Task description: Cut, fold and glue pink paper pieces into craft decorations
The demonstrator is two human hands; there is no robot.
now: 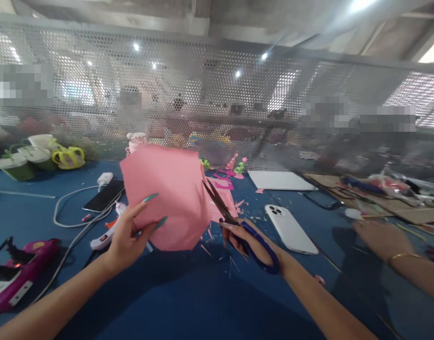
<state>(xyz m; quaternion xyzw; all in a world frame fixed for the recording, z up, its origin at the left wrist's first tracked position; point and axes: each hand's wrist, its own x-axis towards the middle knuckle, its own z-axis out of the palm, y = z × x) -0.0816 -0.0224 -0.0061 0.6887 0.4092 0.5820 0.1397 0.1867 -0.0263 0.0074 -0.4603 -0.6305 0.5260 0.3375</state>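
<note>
My left hand (130, 233) pinches the lower left part of a pink sheet (171, 198), paper or thin foam, and holds it up above the blue table. Its outline is rounded and uneven. In my right hand (243, 238) is a pair of scissors (259, 248) with dark blue handles. Their blades stand slightly apart, pointing up and left, close beside the sheet's right edge; I cannot tell whether they touch it. Behind the sheet lie more pink pieces (226, 205), with thin pink scraps (205, 250) scattered below.
A white phone (291, 229) lies right of the scissors, a black phone (104, 196) and glue gun (103, 238) at left. A purple power strip (24, 274) stands front left. Another person's hand (383, 238) rests at right near cardboard (365, 196). A perforated metal screen (203, 94) runs behind.
</note>
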